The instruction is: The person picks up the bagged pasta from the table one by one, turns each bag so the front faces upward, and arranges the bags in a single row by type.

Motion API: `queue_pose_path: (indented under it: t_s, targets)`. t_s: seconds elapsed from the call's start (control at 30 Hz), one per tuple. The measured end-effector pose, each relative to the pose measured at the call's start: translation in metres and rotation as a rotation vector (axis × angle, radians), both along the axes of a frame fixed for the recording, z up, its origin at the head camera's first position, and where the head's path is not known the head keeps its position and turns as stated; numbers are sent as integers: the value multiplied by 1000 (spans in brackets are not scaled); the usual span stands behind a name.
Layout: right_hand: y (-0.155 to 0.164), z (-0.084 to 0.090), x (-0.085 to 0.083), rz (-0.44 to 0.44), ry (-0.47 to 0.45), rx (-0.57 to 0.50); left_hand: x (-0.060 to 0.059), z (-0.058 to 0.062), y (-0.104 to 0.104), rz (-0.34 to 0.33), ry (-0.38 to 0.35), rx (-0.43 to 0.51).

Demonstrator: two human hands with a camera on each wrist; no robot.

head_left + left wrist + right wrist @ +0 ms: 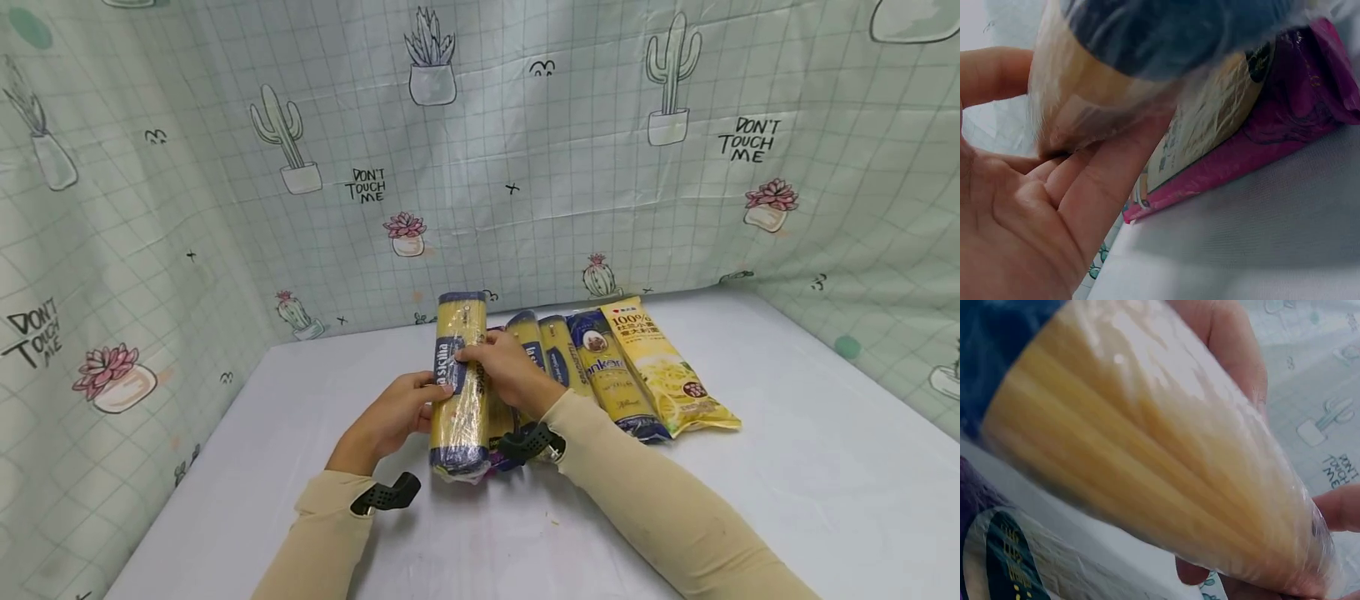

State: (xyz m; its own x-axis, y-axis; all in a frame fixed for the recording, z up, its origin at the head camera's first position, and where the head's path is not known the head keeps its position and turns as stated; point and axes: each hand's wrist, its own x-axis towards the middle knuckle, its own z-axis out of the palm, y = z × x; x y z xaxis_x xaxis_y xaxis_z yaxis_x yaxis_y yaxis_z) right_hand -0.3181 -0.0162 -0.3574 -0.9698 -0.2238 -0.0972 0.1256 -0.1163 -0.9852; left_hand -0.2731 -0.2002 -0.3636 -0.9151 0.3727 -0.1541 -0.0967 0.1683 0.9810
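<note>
Both hands hold one spaghetti pack (459, 379) up off the table (787, 467). The left hand (396, 414) curls its fingers (1094, 181) round its left side. The right hand (504, 367) pinches it from the top. Just right of the fingers lie more packs (600, 367). The wrap looks slippery, so the pack could slide out and the sticks could snap.
</note>
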Motion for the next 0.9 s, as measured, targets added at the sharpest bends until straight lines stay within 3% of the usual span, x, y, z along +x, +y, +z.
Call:
queue_pose_path:
  t_s: [0.63, 0.9]
  targets:
    - [4, -3, 1, 108, 119, 178, 2, -2, -5, 104, 51, -29]
    - [5, 4, 1, 133, 111, 199, -1, 0, -8, 130, 92, -44]
